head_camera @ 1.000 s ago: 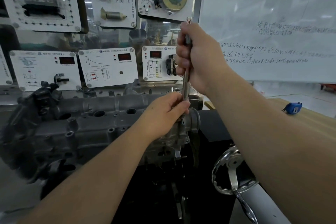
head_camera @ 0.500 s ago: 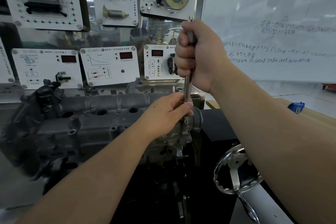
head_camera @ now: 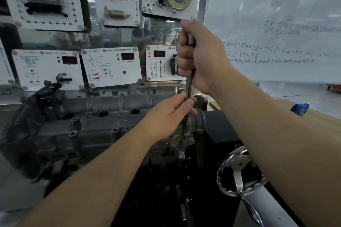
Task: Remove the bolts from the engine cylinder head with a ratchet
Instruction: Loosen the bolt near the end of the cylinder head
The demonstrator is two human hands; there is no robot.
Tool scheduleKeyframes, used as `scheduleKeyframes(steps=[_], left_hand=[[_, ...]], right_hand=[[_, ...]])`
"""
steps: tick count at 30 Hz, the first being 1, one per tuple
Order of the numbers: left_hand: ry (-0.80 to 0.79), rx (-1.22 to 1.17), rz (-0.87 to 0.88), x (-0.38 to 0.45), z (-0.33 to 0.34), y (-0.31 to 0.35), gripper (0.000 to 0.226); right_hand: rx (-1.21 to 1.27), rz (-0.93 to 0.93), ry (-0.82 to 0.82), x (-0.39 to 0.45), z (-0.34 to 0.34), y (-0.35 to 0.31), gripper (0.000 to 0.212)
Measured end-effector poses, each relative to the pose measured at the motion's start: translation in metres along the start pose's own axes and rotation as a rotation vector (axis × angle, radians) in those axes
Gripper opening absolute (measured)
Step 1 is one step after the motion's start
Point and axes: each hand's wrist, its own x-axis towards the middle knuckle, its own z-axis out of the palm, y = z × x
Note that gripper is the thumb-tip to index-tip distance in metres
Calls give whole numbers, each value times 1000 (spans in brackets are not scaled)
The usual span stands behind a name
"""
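The grey engine cylinder head [head_camera: 88, 125] lies across the stand, its right end toward me. A steel ratchet [head_camera: 188, 88] stands nearly upright over that right end. My right hand [head_camera: 199, 57] grips its handle near the top. My left hand [head_camera: 171, 114] pinches the lower shaft just above the socket, which sits on the head's right end. The bolt under the socket is hidden by my fingers.
White training panels [head_camera: 110, 68] with red displays stand behind the engine. A whiteboard [head_camera: 276, 24] fills the upper right. A chrome handwheel [head_camera: 239, 169] juts out at the lower right, and a blue tape measure [head_camera: 299, 108] lies on the wooden bench.
Both hands keep their hold on the ratchet. The handle has hardly shifted; the view has drifted slightly.
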Motion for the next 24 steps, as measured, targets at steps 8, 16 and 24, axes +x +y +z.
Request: scheduleKeyframes(steps=[8,16,24], left_hand=[[108,-28,-21,4,6,6,24],[44,59,8,1,2,0,20],[131,25,-19,3,7,2,30]], right_hand=[[-200,-98,422,1,19,5,25],[58,59,-142,6,-8,2,47],[-212,-198,345,-2,13,12,39]])
